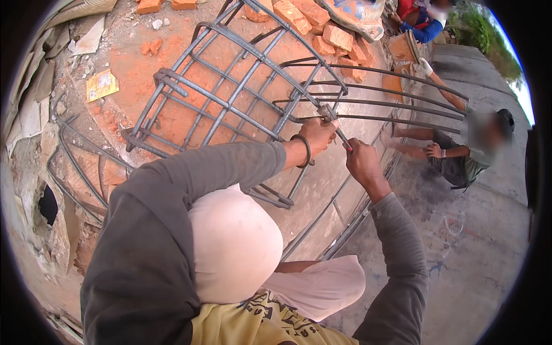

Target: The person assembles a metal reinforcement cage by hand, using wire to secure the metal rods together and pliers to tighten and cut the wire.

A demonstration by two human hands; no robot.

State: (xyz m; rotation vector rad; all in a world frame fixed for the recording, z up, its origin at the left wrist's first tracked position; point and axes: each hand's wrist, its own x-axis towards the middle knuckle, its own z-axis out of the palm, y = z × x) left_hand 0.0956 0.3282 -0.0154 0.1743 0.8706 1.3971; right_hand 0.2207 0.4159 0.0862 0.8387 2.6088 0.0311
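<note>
A rebar cage (230, 107) of grey steel bars and bent stirrups stands tilted in front of me. At its right corner my right hand (364, 164) is wrapped round the handle of what look like pincers, with a bit of red at the grip. The metal head of the pincers (327, 112) sits against the corner where long bars meet a stirrup. Close beside that head, my left hand (316, 135) has its fingers curled in at the cage corner. What those fingers pinch is hidden. A dark bangle (306, 150) circles the left wrist.
Long steel bars (397, 103) run right from the cage toward a seated co-worker (483, 144). Another person (422, 23) is farther back. Broken bricks (336, 37) lie beyond the cage; loose bent bars (75, 155) and rubble lie left. A concrete slab (460, 230) extends right.
</note>
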